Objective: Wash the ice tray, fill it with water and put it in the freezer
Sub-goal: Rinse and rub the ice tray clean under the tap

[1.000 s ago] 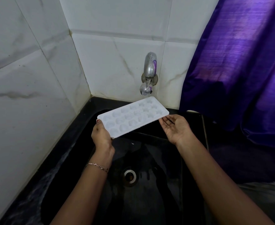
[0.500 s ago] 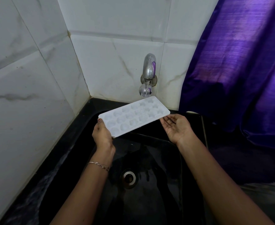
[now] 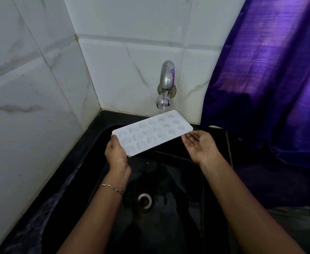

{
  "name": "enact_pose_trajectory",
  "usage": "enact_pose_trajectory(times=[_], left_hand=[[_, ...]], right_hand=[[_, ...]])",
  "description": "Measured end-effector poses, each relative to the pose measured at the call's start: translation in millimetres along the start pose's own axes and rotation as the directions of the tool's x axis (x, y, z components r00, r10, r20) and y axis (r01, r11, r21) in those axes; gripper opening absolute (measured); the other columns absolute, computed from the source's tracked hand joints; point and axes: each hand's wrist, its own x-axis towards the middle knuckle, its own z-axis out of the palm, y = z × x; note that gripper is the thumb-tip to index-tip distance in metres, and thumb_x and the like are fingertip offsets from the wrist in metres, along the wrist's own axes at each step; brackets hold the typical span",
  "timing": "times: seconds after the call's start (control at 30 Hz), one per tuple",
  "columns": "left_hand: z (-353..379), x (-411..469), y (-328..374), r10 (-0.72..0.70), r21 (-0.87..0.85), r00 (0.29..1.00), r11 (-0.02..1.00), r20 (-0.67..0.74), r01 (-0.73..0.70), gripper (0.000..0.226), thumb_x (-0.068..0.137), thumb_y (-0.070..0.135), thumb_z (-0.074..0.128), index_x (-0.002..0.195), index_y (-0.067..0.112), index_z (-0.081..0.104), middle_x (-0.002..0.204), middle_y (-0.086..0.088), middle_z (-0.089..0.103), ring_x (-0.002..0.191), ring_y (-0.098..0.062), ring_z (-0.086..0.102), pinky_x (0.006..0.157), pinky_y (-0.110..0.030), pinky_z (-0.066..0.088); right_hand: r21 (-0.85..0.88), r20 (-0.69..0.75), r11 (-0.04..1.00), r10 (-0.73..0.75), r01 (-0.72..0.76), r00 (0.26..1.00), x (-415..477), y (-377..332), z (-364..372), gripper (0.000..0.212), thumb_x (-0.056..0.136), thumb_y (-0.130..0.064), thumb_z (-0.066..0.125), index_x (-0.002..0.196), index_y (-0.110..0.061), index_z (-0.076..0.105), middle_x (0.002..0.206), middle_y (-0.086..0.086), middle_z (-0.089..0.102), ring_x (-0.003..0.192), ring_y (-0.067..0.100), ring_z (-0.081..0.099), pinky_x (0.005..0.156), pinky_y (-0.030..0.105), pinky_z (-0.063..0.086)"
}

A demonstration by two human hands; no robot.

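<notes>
Left hand [image 3: 116, 153] has its fingers clamped on the near corner of the white ice tray [image 3: 152, 132], holding it over the black sink [image 3: 168, 180] right under the tap [image 3: 166, 85]. Right hand [image 3: 201, 145] is open, palm up, at the tray's far edge.

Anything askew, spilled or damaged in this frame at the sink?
Nothing looks damaged. The ice tray is held tilted over the black sink by the left hand alone, its far end under the tap; the right hand is open beside it. The ledge left of the sink looks wet.
</notes>
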Motion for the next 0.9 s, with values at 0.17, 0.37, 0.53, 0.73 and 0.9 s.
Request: enact_pose_trajectory(times=[0.17, 0.37, 0.53, 0.73, 0.9], left_hand=[[7.0, -0.3, -3.6, -0.007, 0.013, 1.000, 1.000, 0.019, 0.006, 0.025, 0.101, 0.037, 0.045, 0.100, 0.019, 0.062, 0.094, 0.001, 0.070, 0.081, -0.016, 0.068, 0.075, -0.036, 0.056], [22.7, 7.5, -2.4, -0.044, 0.029, 0.995, 0.999, 0.084, 0.042, 0.025, 0.102, 0.035, 0.044, 0.101, 0.017, 0.061, 0.094, -0.001, 0.069, 0.081, -0.019, 0.068, 0.077, -0.039, 0.056], [33.5, 15.8, -1.2, -0.099, 0.057, 0.986, 0.994, 0.136, 0.092, 0.027, 0.102, 0.036, 0.043, 0.107, 0.016, 0.060, 0.092, 0.000, 0.069, 0.080, -0.018, 0.068, 0.070, -0.036, 0.056], [37.6, 23.5, 2.0, -0.109, 0.096, 0.980, 0.991, 0.169, 0.093, 0.030, 0.102, 0.036, 0.043, 0.113, 0.015, 0.060, 0.102, -0.004, 0.069, 0.086, -0.022, 0.068, 0.076, -0.038, 0.056], [37.5, 26.7, 3.3, -0.109, 0.097, 0.979, 0.991, 0.174, 0.093, 0.031, 0.101, 0.037, 0.044, 0.115, 0.014, 0.060, 0.107, -0.006, 0.069, 0.091, -0.024, 0.068, 0.072, -0.036, 0.056]], right_hand=[[0.003, -0.016, 1.000, -0.011, 0.011, 1.000, 0.5, -4.4, -6.3, 0.013, 0.094, -0.002, 0.045, 0.093, 0.001, 0.057, 0.094, 0.015, 0.063, 0.088, 0.023, 0.064, 0.077, 0.031, 0.054], [0.015, -0.038, 0.999, -0.040, 0.040, 0.998, 2.0, -11.9, -12.9, 0.014, 0.094, -0.001, 0.044, 0.093, 0.001, 0.058, 0.094, 0.014, 0.063, 0.088, 0.022, 0.064, 0.084, 0.031, 0.053], [0.036, -0.052, 0.998, -0.053, 0.055, 0.997, 4.5, -15.8, -16.0, 0.014, 0.094, -0.001, 0.044, 0.094, 0.002, 0.058, 0.093, 0.015, 0.064, 0.087, 0.022, 0.064, 0.077, 0.030, 0.056], [0.035, -0.063, 0.998, -0.051, 0.054, 0.997, 7.0, -15.9, -16.8, 0.014, 0.094, -0.002, 0.045, 0.095, 0.002, 0.059, 0.093, 0.015, 0.065, 0.087, 0.022, 0.065, 0.078, 0.031, 0.055], [0.039, -0.064, 0.998, -0.052, 0.055, 0.997, 6.4, -14.5, -17.0, 0.014, 0.094, -0.002, 0.046, 0.095, 0.002, 0.059, 0.093, 0.015, 0.065, 0.087, 0.023, 0.065, 0.078, 0.030, 0.055]])
